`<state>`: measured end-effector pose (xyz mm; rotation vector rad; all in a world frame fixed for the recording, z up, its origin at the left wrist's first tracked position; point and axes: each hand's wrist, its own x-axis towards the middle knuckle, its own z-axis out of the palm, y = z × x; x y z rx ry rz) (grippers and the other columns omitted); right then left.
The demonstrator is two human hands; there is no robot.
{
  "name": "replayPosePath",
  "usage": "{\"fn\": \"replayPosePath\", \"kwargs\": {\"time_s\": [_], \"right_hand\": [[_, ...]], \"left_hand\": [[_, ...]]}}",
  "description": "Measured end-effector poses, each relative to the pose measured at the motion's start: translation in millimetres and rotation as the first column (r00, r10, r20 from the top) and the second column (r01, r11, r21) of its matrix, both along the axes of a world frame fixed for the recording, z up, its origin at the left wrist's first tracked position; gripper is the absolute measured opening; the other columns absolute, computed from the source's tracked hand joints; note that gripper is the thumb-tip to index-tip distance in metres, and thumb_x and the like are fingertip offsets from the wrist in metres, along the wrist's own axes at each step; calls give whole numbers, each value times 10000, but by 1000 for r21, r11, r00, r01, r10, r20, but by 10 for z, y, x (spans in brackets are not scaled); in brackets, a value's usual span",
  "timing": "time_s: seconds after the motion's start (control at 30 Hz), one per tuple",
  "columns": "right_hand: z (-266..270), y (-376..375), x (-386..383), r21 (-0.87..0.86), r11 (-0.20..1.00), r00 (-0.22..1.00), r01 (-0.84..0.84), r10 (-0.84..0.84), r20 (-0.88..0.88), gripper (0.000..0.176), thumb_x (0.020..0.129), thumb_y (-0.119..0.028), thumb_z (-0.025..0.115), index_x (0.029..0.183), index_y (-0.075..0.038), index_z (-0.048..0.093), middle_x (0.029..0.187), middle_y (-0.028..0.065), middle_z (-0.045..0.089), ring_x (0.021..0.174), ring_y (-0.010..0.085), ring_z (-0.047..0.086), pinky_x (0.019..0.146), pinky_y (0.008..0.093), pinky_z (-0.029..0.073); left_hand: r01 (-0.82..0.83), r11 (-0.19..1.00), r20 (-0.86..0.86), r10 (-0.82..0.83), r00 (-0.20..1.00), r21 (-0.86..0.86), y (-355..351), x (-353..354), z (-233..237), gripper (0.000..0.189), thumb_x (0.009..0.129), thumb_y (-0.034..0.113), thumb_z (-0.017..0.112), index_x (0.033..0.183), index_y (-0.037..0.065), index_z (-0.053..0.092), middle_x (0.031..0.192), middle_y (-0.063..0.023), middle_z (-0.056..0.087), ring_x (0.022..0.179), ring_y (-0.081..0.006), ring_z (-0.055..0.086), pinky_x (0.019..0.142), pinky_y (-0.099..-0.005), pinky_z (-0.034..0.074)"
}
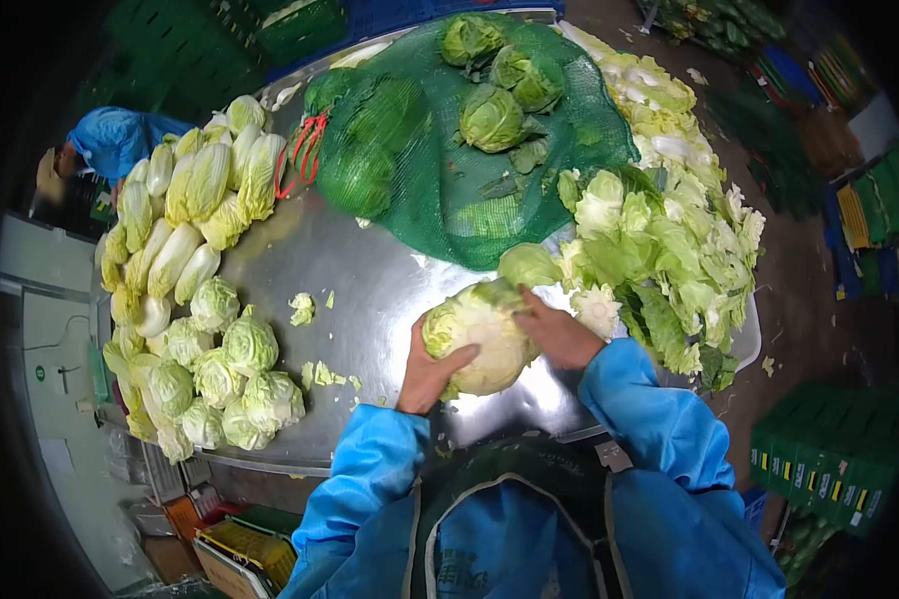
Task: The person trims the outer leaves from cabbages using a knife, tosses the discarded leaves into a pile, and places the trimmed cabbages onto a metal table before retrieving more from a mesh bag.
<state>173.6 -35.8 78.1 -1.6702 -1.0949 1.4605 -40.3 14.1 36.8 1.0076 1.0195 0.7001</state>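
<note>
One cabbage (487, 342) is held now between a half-open left hand (435, 369), cupped round its side, and a curled right hand (557, 332) gripping its edge: presumably heavy, firm, easily torn, best cradled underneath.

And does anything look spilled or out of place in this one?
Mildly: leaf scraps lie loose on the metal table near the piled cabbages, and pale bits litter the floor at right, outside the leaf heap.
</note>
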Motion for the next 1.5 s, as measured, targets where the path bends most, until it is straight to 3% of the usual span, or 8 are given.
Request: {"fn": "replayPosePath", "kwargs": {"time_s": [0.47,0.7,0.77,0.83,0.97,1.03,1.2,1.5], "right_hand": [[-64,-568,-228,-186,966,983,177,-183,-17,676,985,-351,393,1506,-106,38,991,181,617,406,135,462,341,288,377],[-447,-526,-280,-138,958,967,251,-254,-4,618,980,-347,423,1461,-44,182,875,218,627,503,245,559,507,368,482],[-895,-556,-283,435,871,871,228,-383,309,479,987,-308,409,1391,-57,352,886,195,626,493,230,549,465,336,466],[-603,-387,-59,-263,833,873,487,-467,140,377,987,-302,416,1246,-37,486,829,224,610,758,345,615,725,400,500],[-1966,-712,110,150,925,904,350,-376,203,370,960,-367,415,1146,-66,523,842,145,626,538,257,565,459,374,469],[-1272,-647,252,-323,821,822,471,-541,-176,407,952,-357,449,1237,-71,499,760,57,578,471,134,453,374,278,372],[-389,-728,469,147,968,907,205,-244,344,482,988,-332,411,1371,-41,377,908,149,668,406,134,482,410,283,438],[-211,-55,8,181,949,914,-259,180,363,610,971,-278,444,1470,-35,192,1363,324,398,1275,443,394,1074,404,310]], "left_hand": [[-137,964,-130,169,977,229,-375,158,-226,957,639,217,860,1354,-64,289,1252,-189,385,1162,-272,454,989,-374,404],[-170,956,-165,213,963,240,-388,221,-241,948,627,224,861,1371,-27,329,1262,-191,349,1158,-294,445,998,-391,390],[-115,921,-307,239,921,373,-367,275,-185,933,619,221,861,1362,-20,351,1257,-187,366,1155,-304,447,1005,-401,379],[-69,912,-293,201,935,405,-402,220,-247,924,620,219,858,1359,-16,357,1247,-183,380,1159,-304,445,1010,-404,373],[-28,920,-179,106,978,391,-357,53,-335,863,640,201,840,1344,-1,382,1217,-172,413,1165,-292,445,1013,-405,373],[-20,957,-144,64,987,290,-232,5,-197,869,661,177,827,1361,3,342,1217,-162,441,1155,-268,472,997,-396,399],[96,988,-53,-90,995,120,80,-89,-105,895,668,130,823,1347,-14,258,1194,-166,495,1103,-234,521,960,-348,443],[201,979,-97,-203,974,-29,355,84,0,758,694,123,825,1232,-33,314,1154,-174,521,1082,-218,535,927,-348,473]]}}
